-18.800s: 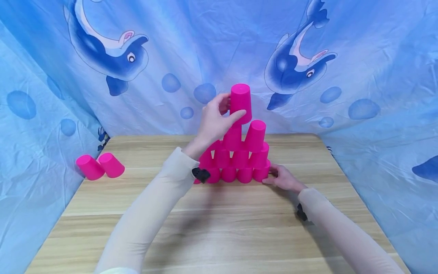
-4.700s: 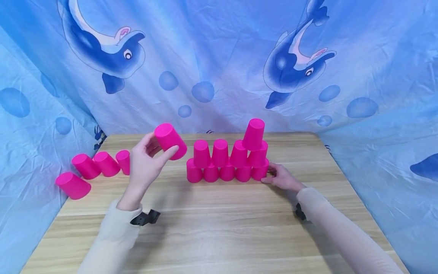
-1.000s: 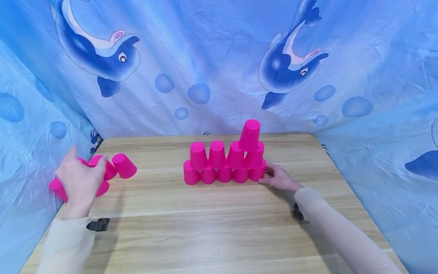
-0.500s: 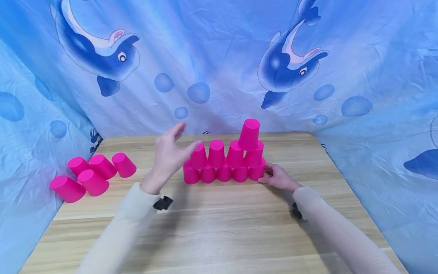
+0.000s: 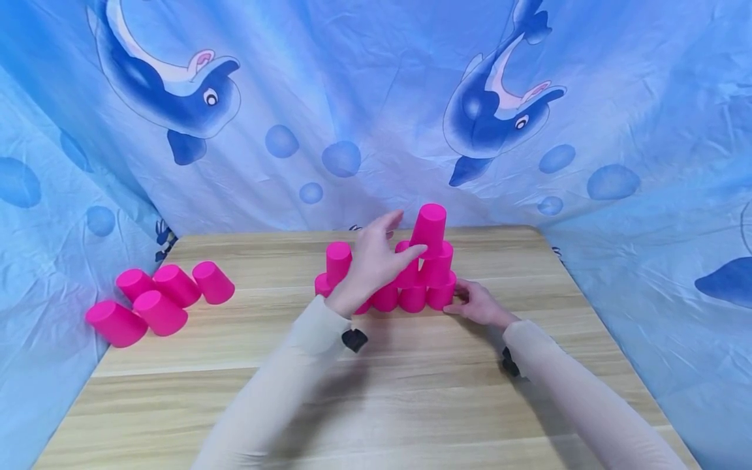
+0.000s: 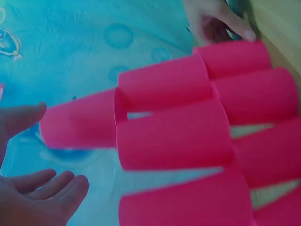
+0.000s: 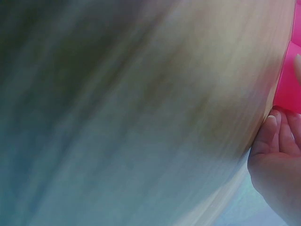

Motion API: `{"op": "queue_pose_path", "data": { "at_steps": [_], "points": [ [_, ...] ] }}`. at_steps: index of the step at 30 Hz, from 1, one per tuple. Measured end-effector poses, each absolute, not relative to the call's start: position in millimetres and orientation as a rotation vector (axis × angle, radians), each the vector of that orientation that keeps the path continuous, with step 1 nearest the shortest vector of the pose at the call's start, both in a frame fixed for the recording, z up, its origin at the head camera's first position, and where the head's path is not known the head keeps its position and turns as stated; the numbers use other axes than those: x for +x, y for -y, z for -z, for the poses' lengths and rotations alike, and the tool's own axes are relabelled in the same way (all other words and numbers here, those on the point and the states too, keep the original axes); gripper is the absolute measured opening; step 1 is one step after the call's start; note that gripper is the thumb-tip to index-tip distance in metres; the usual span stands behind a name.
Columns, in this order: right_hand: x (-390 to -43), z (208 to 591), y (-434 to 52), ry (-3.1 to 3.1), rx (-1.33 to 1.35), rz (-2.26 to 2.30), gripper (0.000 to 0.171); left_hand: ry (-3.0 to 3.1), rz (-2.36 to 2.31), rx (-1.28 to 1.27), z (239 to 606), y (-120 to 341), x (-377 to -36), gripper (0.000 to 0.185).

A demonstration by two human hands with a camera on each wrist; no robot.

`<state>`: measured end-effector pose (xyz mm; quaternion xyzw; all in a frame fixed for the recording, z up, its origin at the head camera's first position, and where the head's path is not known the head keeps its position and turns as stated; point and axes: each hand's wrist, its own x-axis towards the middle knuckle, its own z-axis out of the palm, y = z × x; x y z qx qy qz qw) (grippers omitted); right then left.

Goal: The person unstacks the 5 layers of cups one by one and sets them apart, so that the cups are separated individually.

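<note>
Upside-down pink plastic cups form a stack at the table's middle: a bottom row, a second row and one top cup (image 5: pixel 431 225) at the right. My left hand (image 5: pixel 371 262) is by that top cup, hiding some second-row cups. In the left wrist view, its thumb and fingers are spread with a gap around the top cup (image 6: pixel 77 121), holding nothing. My right hand (image 5: pixel 480 304) holds the rightmost bottom cup (image 5: pixel 440 294), thumb in front and fingers at its right side. The right wrist view catches only the edge of this cup (image 7: pixel 288 84).
Several more pink cups (image 5: pixel 160 313) stand upside down in a group on the left of the wooden table (image 5: pixel 411 398). A blue curtain (image 5: pixel 376 78) with printed dolphins hangs behind the table and along both sides.
Since earlier, upper cups have left the stack and joined the left group. Over the last second my left hand has moved from that group rightward to the top cup. My right hand has stayed put.
</note>
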<state>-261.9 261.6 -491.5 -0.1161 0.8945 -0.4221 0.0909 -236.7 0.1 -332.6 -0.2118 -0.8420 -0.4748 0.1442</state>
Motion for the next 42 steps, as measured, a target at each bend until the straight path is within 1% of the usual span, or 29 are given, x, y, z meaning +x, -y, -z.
{"op": "queue_pose_path", "data": {
  "at_steps": [5, 9, 15, 19, 26, 32, 36, 42],
  "points": [
    [-261, 490, -261, -2.659, -0.341, 1.250, 0.060, 2.469, 1.362, -0.621, 332, -24, -243, 0.078],
    [-260, 490, -261, -2.658, -0.352, 1.249, 0.059, 2.432, 1.381, -0.616, 334, -35, -249, 0.074],
    [-261, 491, -261, -2.643, -0.343, 1.254, 0.060, 2.370, 1.453, -0.595, 338, -37, -253, 0.063],
    [-261, 491, -260, -2.650, -0.322, 1.244, 0.061, 2.329, 1.465, -0.594, 336, -30, -250, 0.061],
    [-261, 492, -260, -2.662, -0.348, 1.250, 0.061, 2.129, 1.555, -0.660, 318, -2, -237, 0.058],
    [-262, 495, -262, -2.677, -0.362, 1.245, 0.063, 2.040, 1.584, -0.638, 312, 39, -232, 0.054],
    [-261, 494, -262, -2.670, -0.331, 1.246, 0.065, 2.031, 1.556, -0.576, 310, 69, -222, 0.052],
    [-260, 493, -260, -2.662, -0.337, 1.248, 0.067, 2.060, 1.522, -0.373, 309, 108, -202, 0.051]
  ]
}}
